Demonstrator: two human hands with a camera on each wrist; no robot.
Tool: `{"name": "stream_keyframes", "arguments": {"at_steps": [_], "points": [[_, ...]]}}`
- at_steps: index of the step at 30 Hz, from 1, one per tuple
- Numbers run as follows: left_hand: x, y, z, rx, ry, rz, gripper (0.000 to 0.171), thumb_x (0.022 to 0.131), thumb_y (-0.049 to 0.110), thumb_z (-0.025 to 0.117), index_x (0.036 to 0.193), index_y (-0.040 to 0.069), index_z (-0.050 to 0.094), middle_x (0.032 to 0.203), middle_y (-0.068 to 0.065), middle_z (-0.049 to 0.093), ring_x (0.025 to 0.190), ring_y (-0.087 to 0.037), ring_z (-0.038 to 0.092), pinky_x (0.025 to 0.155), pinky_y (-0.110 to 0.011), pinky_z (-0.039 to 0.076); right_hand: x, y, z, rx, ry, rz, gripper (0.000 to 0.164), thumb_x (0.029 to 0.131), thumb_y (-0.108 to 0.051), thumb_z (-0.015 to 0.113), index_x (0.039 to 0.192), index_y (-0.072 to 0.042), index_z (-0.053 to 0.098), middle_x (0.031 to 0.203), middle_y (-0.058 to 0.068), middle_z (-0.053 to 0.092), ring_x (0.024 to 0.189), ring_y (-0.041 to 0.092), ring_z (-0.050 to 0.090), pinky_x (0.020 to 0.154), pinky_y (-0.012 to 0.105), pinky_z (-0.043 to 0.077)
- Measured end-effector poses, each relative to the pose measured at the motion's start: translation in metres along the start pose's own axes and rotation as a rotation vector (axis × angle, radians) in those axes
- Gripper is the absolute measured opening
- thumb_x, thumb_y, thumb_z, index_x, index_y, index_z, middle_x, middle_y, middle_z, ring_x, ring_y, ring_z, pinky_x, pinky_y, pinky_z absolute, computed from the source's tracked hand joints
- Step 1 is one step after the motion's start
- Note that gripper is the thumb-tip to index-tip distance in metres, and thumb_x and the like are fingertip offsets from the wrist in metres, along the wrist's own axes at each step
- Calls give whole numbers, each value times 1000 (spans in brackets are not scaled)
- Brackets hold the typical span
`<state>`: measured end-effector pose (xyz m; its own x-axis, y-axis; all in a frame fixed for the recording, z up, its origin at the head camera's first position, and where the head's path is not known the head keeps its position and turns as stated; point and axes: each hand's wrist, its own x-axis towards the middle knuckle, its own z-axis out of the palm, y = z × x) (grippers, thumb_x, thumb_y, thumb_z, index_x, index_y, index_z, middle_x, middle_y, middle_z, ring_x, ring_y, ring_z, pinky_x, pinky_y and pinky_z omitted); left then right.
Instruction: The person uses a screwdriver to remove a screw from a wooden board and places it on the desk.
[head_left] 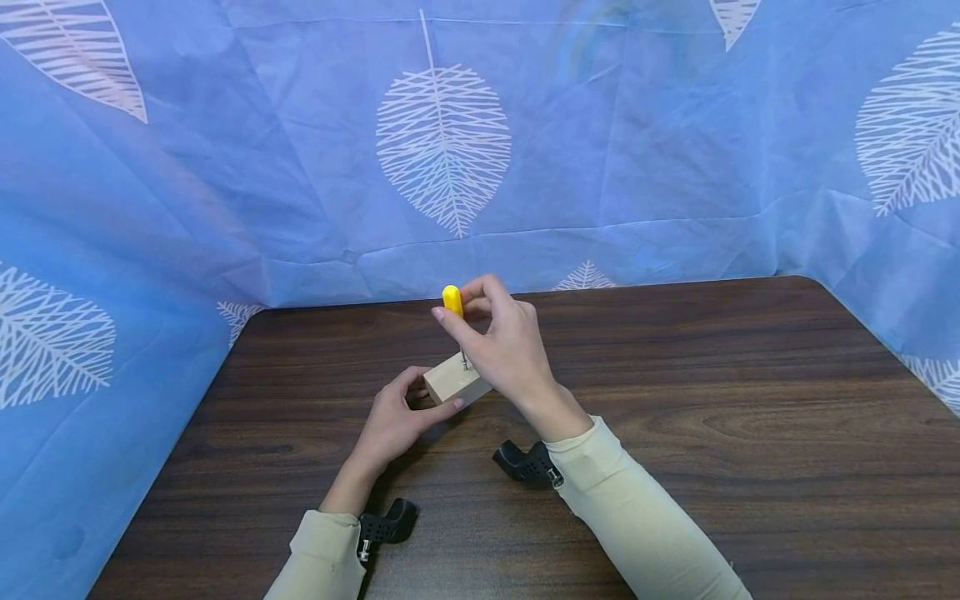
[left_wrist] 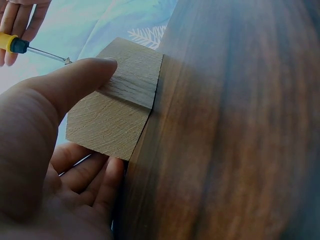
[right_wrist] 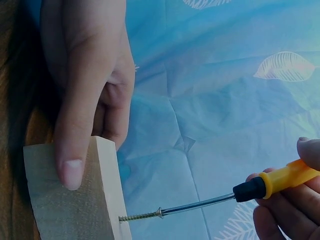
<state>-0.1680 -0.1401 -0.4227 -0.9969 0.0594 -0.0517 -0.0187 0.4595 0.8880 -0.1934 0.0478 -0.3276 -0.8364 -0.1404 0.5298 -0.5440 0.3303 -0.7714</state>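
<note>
A pale wooden block (head_left: pixel 452 380) lies on the dark table. My left hand (head_left: pixel 396 421) grips its near end, thumb along one side and fingers around the other, as the left wrist view shows. A screw (right_wrist: pixel 140 216) stands in the block's upper face, its tip sunk in and most of its thread exposed. My right hand (head_left: pixel 512 346) holds a screwdriver (right_wrist: pixel 275 181) by its yellow handle, between thumb and fingers. The screwdriver has a black collar and a thin metal shaft, whose tip meets the screw head in the right wrist view.
The dark wood-grain table (head_left: pixel 720 433) runs back to a blue cloth (head_left: pixel 315 150) printed with white leaves. A black wrist mount (head_left: pixel 388 522) sits at the left cuff, and another black mount (head_left: pixel 525 463) at the right cuff.
</note>
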Motion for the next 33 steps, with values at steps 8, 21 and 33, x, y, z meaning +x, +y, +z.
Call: {"name": "stream_keyframes", "arguments": {"at_steps": [8,21,33], "points": [[0,0,0,1,4,7,52,89,34,90,135,21,68,135,-6,71,128,-32,67,109,-57,55,2,0,1,-29,38,-80,17,99,-25,80,112,-14,78,104,1,81,92,13,76,83,36,63],[0,0,0,-2,6,2,51,89,34,90,134,21,69,133,-6,71,126,-31,68,108,-56,55,2,1,1,-41,41,-56,18,100,-16,72,116,-9,75,101,5,78,88,16,73,84,35,62],[-1,0,0,-2,3,2,52,89,33,90,134,20,68,135,-7,71,127,-32,68,109,-57,55,2,0,1,-7,35,-46,20,99,-22,80,113,-9,75,99,4,79,89,15,73,83,44,64]]}}
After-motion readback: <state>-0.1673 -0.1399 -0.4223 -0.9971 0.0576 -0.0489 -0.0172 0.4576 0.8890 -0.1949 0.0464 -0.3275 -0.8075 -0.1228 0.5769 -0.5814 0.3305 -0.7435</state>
